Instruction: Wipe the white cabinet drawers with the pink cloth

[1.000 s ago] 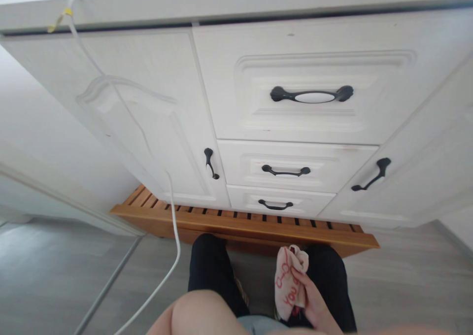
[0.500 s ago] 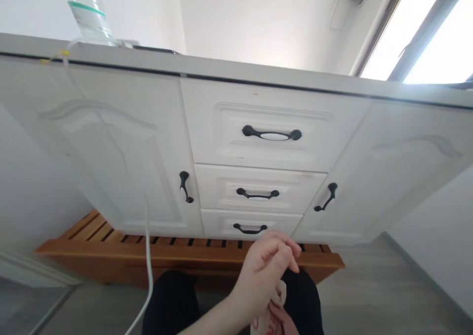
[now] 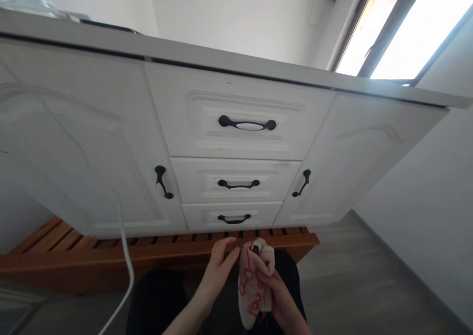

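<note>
A cream cloth with red lettering hangs bunched at the bottom middle of the view, over my dark-trousered legs. My right hand grips it from the right side. Just to the left of the cloth is my left hand, fingers extended and together, fingertips close to its top edge; I cannot tell if they touch it. Both hands are low in front of a white cabinet with three drawers, the lowest drawer handle directly above my hands.
A slatted wooden platform runs along the floor under the cabinet. A white cable hangs down at the left. Black door handles flank the drawers. A window is at upper right, a grey wall at right.
The view has tilted up and shifted right. My left hand came into view, passed over the cloth, and now sits beside it on the left. My right hand has kept the cloth and raised it slightly.
</note>
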`<state>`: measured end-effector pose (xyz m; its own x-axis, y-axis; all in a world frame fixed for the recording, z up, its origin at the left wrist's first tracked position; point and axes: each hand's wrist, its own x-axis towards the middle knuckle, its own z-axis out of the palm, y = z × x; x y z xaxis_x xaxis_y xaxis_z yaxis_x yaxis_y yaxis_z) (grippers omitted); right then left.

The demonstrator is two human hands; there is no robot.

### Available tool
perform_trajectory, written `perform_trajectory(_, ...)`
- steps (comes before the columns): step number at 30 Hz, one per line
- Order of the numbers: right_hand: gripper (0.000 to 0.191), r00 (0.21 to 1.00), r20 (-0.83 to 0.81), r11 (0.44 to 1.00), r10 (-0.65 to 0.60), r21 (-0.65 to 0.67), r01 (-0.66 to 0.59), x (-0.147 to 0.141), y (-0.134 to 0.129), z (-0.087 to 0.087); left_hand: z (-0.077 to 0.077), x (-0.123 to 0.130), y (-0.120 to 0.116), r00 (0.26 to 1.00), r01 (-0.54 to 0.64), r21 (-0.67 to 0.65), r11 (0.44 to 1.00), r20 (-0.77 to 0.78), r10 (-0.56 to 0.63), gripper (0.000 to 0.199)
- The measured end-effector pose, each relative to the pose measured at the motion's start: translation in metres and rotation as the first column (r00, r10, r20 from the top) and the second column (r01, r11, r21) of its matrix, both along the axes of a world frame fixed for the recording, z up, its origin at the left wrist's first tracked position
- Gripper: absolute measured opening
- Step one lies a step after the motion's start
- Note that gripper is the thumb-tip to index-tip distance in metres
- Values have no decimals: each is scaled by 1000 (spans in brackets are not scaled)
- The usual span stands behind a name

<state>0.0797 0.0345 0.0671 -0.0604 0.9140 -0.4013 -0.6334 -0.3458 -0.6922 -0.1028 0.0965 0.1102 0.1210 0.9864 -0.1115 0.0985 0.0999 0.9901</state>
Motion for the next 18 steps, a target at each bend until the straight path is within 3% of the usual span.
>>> perform_trajectory(3,67,996,84,994,16,107,-24,-1,8,9,-4,-6,-13,996,92,-63,994,10,-91,60)
perform_trajectory(8,67,956,289,972,-54,233,-15,-13,19,10,-7,-6,-33,966,218,194,956,-185,-182,70)
perform_trajectory(11,66,931,364,967,14,233,-105,-20,19,13,-5,-9,-29,954,242,232,942,-235,-187,55)
perform_trajectory(15,56,924,356,948,138,224,-228,-21,14,25,7,-22,-10,965,237,203,950,-163,-206,8)
perform_trajectory(18,59,954,232,950,189,203,-238,-18,11,29,17,-32,-1,976,216,155,964,-59,-209,21)
